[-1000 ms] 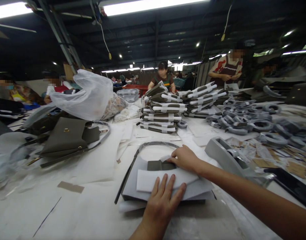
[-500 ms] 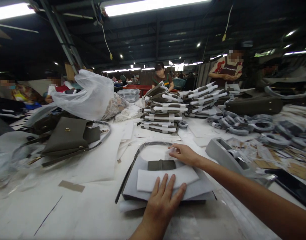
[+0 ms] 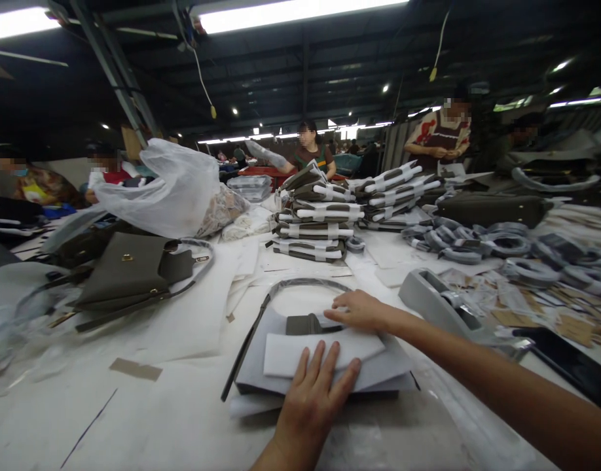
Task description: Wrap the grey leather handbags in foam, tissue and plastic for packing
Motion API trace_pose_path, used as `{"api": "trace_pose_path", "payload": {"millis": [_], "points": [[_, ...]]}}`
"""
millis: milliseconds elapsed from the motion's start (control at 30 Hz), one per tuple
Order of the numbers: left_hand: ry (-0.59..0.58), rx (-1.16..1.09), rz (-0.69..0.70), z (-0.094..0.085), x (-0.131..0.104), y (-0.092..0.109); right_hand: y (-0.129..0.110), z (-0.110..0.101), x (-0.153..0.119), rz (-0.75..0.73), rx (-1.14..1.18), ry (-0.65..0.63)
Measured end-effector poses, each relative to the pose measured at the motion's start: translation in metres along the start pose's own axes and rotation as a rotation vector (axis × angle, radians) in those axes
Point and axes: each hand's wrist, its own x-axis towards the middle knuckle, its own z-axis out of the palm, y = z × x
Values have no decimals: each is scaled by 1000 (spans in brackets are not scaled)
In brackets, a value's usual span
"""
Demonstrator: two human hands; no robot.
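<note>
In the head view an olive-green handbag lies flat in front of me, largely hidden under a pale wrapping sheet (image 3: 254,360). Its film-wrapped handle (image 3: 291,282) arches away from me on the table. Across the sheet rests a folded strip of white foam (image 3: 283,356). My left hand (image 3: 313,392) lies on that foam with fingers spread. The bag's green tab (image 3: 300,325) shows just beyond the foam. Over the tab's right end is my right hand (image 3: 359,311), fingers stretched forward; any tape under it cannot be made out.
To the right stand a grey tape dispenser (image 3: 440,307) and a dark phone-like slab (image 3: 568,363). Stacked wrapped bags (image 3: 313,232) rise behind. Another green handbag (image 3: 126,268) lies left, near a clear plastic bag (image 3: 167,190). Coiled wrapped straps (image 3: 509,242) fill the right. Several co-workers sit or stand beyond.
My right hand has come down onto the tab, and the clear piece it pinched no longer shows between its fingers. My left hand stays on the foam. A co-worker behind now holds out a wrapped item.
</note>
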Motion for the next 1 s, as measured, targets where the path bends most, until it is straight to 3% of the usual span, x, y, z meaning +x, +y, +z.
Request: {"api": "trace_pose_path", "payload": {"millis": [200, 433, 567, 700, 833, 1000], "points": [[6, 0, -6, 1, 0, 0, 0, 16, 5, 30, 11, 12], [-6, -37, -26, -1, 1, 2, 1, -3, -9, -109, 261, 147], [-15, -35, -22, 1, 0, 1, -7, -20, -30, -131, 408, 264], [-27, -30, 17, 1, 2, -3, -13, -27, -60, -158, 245, 309], [-49, -62, 3, -4, 5, -4, -8, -19, -95, -254, 127, 197], [-102, -108, -2, -8, 6, -3, -4, -1, -132, -349, -5, 233]]}}
